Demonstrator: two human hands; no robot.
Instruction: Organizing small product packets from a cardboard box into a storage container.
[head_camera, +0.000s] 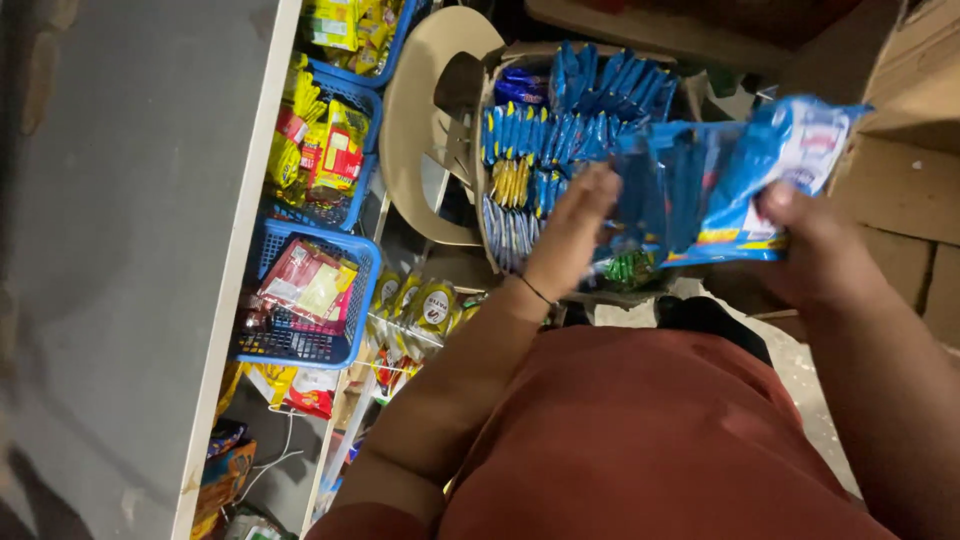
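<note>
A stack of blue snack packets is held up in front of me. My right hand grips its right end, thumb on top. At the stack's left end my left hand has its fingers against the packets; motion blur hides whether it grips them. Behind the hands, an open cardboard box filled with several blue and yellow packets rests on a beige plastic chair.
Blue plastic baskets of red and yellow snack packets line a shelf beside a grey counter on the left. Hanging snack strips dangle below. Large cardboard boxes stand on the right.
</note>
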